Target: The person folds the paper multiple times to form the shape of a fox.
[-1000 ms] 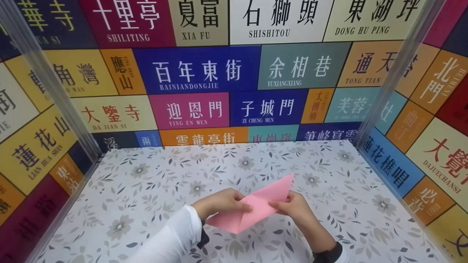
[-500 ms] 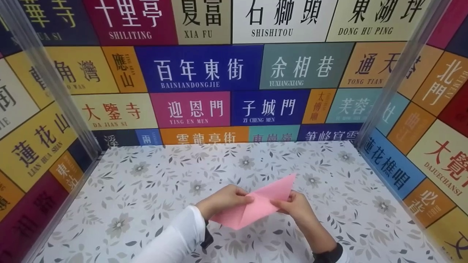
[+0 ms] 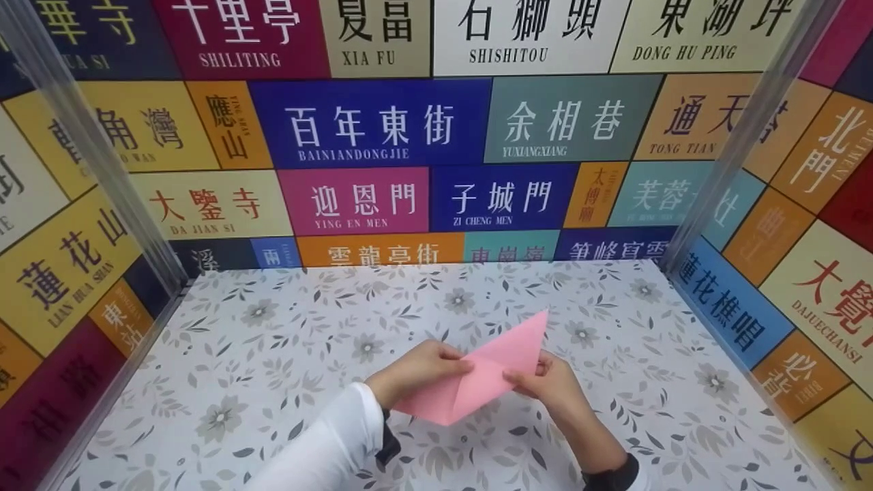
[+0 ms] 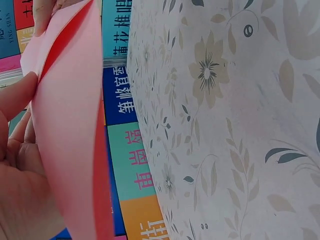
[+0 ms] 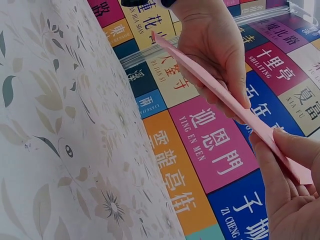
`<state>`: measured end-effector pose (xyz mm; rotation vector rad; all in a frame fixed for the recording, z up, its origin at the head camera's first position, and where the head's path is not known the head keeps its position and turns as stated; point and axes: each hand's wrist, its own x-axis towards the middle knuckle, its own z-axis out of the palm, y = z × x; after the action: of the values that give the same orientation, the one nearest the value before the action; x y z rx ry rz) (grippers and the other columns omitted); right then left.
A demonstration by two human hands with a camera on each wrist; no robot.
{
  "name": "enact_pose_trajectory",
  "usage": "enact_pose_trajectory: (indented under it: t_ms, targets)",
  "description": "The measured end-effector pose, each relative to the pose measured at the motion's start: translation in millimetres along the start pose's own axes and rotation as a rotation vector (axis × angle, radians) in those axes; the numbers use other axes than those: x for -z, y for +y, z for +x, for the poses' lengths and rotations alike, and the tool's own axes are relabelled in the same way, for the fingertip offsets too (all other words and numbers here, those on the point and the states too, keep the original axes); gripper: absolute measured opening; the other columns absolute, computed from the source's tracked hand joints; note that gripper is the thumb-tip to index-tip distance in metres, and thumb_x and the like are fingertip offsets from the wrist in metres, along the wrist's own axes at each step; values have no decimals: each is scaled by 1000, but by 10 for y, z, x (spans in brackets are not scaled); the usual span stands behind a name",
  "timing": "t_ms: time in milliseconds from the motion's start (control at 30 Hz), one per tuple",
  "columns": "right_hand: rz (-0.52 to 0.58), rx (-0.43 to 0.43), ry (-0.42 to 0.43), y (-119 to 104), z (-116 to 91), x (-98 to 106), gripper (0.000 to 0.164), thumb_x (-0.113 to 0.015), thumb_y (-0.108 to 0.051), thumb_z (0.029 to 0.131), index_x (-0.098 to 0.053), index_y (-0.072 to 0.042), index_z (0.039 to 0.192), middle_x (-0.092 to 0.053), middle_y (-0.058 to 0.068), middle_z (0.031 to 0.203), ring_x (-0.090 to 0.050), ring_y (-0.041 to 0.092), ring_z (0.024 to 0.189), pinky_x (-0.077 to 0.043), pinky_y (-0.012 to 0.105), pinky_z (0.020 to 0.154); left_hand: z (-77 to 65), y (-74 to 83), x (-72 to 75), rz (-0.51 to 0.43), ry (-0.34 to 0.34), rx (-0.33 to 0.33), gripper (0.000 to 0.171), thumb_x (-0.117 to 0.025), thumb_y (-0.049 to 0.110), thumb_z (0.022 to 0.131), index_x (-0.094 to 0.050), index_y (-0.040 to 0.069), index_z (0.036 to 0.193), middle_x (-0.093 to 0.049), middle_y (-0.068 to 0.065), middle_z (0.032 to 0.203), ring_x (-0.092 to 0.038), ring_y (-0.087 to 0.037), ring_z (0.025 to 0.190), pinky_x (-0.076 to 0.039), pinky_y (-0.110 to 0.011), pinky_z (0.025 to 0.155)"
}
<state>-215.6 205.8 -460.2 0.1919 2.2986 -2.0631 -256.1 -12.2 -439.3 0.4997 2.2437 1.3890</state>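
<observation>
A folded sheet of pink paper [image 3: 487, 382] is held up above the table, its pointed corner toward the upper right. My left hand [image 3: 423, 368] pinches its left part, thumb on the near face and fingers behind. On the other side my right hand [image 3: 549, 382] pinches the right edge between thumb and fingers. The left wrist view shows the folded paper [image 4: 70, 115] with its layers parted along the edge. Seen nearly edge-on in the right wrist view, the paper [image 5: 215, 87] runs between the left hand [image 5: 215, 55] and the right hand [image 5: 290, 185].
Under the hands lies a table with a white floral cover [image 3: 307, 327]. Panels with coloured place-name signs [image 3: 368, 126] rise at the back and both sides. Clear corner strips [image 3: 743, 116] join the panels. A white sleeve [image 3: 327, 436] covers the left forearm.
The paper and my left hand have risen slightly, and the paper's lower corner has shifted up and a little right. My right hand stays nearly in place. Both keep their hold.
</observation>
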Motion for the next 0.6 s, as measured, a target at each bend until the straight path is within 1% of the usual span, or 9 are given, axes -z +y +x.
enact_pose_trajectory:
  t_ms: [133,233,400,533,600]
  targets:
    - [-5,11,49,-4,-1,-7,44,-75,-12,69,-56,4,106,-66,10,78,-65,18,73,-53,25,64,-6,15,-8,-20,0,-3,28,-59,43,81,-70,19,90,-62,-2,74,-57,-13,62,-50,-28,53]
    - [13,19,72,-2,2,-11,45,-75,-10,69,-57,4,108,-67,11,80,-65,19,74,-53,25,65,-8,21,-13,-42,3,5,28,-58,43,81,-69,19,91,-62,-2,74,-58,-14,61,-50,-29,52]
    - [60,34,86,5,9,-15,45,-74,-8,70,-56,6,109,-66,13,85,-65,21,78,-53,27,68,-10,19,-18,-75,-1,17,32,-56,46,82,-69,19,93,-62,-4,74,-58,-15,62,-51,-31,52]
    - [71,44,92,6,14,-18,41,-73,-7,71,-57,7,107,-66,13,84,-65,20,77,-53,27,69,-14,22,-23,-89,2,12,35,-54,48,82,-68,19,95,-61,-4,74,-58,-15,62,-51,-31,52]
    - [73,50,95,6,14,-20,39,-73,-6,71,-58,7,105,-66,13,83,-65,19,76,-53,27,68,-16,23,-25,-115,2,19,36,-55,49,81,-68,19,95,-61,-5,74,-58,-15,61,-51,-31,51]
